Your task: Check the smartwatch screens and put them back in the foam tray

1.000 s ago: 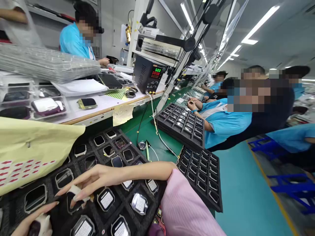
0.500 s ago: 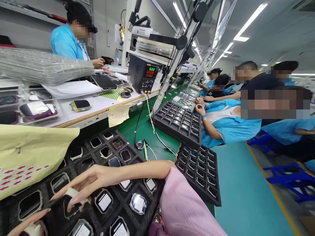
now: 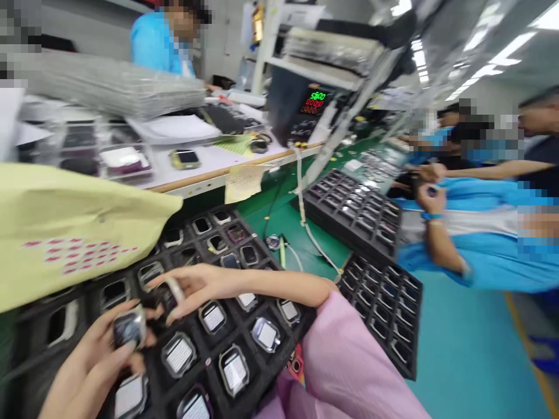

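My left hand (image 3: 94, 355) is closed around a smartwatch case (image 3: 130, 329), its shiny glassy face turned up, above the near left of a black foam tray (image 3: 209, 364). Just right of it, my right hand (image 3: 198, 288) pinches a second smartwatch case (image 3: 173, 291) with a pale rim, tilted on its edge over the tray. Motion blurs its lower part. Watch cases sit in the tray's square compartments around both hands. Some of them, such as the watch case (image 3: 233, 369) at the near side, show a white printed label on the face; others have dark screens.
A yellow sheet with red marks (image 3: 87, 233) hangs over the tray's far left. Beyond stand a shelf edge (image 3: 196, 183), a power supply (image 3: 297, 105) and trailing cables. To the right, more watch trays (image 3: 379, 314) lie on the green bench, beside a co-worker in blue (image 3: 463, 233).
My left hand has come further into view and now holds a watch case up. My right hand has lifted a watch case and tilted it. The whole view has shifted as my head turned.
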